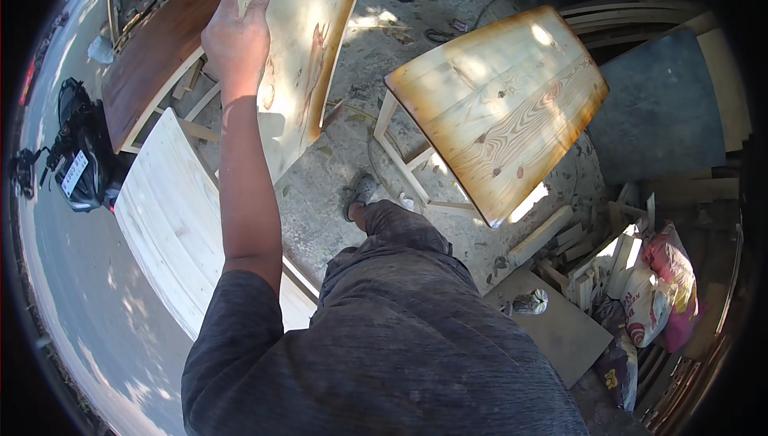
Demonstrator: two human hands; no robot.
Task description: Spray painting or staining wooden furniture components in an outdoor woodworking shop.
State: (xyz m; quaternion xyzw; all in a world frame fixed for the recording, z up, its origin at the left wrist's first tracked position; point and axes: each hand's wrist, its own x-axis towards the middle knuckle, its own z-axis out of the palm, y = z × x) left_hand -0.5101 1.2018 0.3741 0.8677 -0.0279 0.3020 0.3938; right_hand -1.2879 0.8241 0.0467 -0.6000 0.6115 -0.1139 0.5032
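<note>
My left hand [238, 48] grips the left edge of a pale wooden tabletop [298, 44], its thumb lying along the face and its other fingers hidden. That top has a scorched brown right edge and dark knots. My right hand is out of sight. To the right stands a wooden table [500, 108] with strong grain, knots, browned borders and light legs. Beside my left forearm is a paler, unbrowned tabletop [170, 212]. Behind it rests a dark reddish-brown table [164, 48].
A black motorcycle [84, 152] is parked by the road on the left. Wood offcuts [588, 264] and stuffed sacks [644, 300] lie at lower right, near a brown sheet [560, 344]. A grey panel [660, 108] leans at far right. My shoe [362, 194] stands on the concrete.
</note>
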